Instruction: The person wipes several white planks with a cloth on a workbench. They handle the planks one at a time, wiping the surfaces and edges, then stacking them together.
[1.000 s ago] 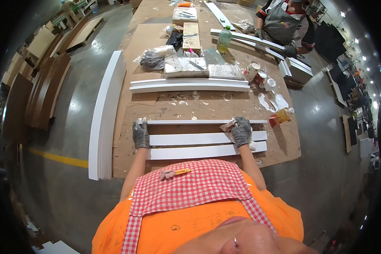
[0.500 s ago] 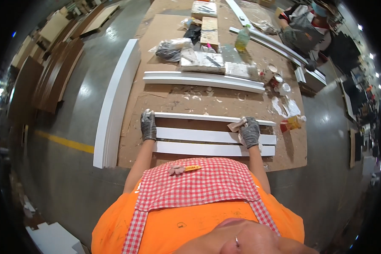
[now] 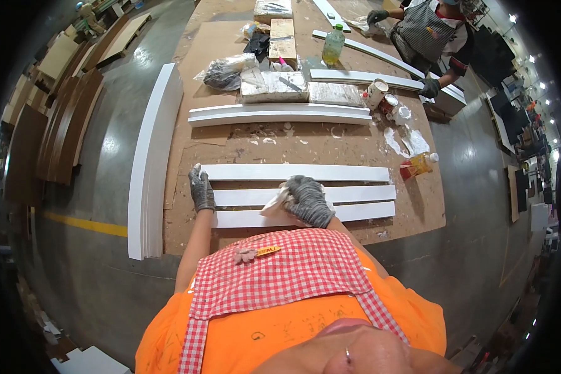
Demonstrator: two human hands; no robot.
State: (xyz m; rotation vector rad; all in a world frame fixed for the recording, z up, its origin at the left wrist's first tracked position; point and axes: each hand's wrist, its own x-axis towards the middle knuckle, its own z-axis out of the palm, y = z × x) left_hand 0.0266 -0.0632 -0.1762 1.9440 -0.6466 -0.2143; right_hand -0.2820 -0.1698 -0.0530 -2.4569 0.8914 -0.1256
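Three long white boards lie side by side in front of me: a far board (image 3: 296,172), a middle board (image 3: 243,197) and a near board (image 3: 364,210). At their left ends is my left hand (image 3: 202,190) in a grey glove, its fingers closed on the end of the far board. My right hand (image 3: 309,202), gloved too, is over the middle and near boards, closed on a crumpled whitish cloth (image 3: 274,205). The cloth touches the boards. The fingertips of my right hand are partly hidden.
Beyond lie a white profiled strip (image 3: 280,114), paint-smeared blocks (image 3: 273,86) and a plastic bag (image 3: 224,73). Cans (image 3: 376,93) and an amber bottle (image 3: 417,166) stand right, a green bottle (image 3: 333,46) farther back. A stack of white panels (image 3: 149,168) borders the left. A co-worker (image 3: 431,37) handles strips at far right.
My right hand has moved left with the cloth, from the boards' right part to their middle. The far board has turned from its narrow edge to its wide face. My left hand stays at the ends.
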